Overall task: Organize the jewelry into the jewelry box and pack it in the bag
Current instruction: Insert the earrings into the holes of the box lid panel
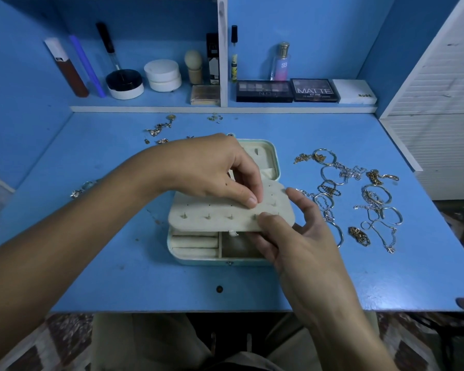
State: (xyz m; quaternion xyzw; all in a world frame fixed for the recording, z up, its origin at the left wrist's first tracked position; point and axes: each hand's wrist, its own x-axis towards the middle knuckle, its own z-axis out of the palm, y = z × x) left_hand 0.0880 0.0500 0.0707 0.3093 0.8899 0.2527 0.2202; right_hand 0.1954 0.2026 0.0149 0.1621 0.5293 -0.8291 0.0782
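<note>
Bare forearms, no sleeves — khaki trousers (156,341) below.

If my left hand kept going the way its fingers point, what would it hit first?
Probably the right hand: the left hand fingers point down-right across the beige perforated earring panel toward its thumb, though depth is unclear.

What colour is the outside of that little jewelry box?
Pale mint green, with a cream lining. The jewelry box shows best in the head view, the only one.
</note>
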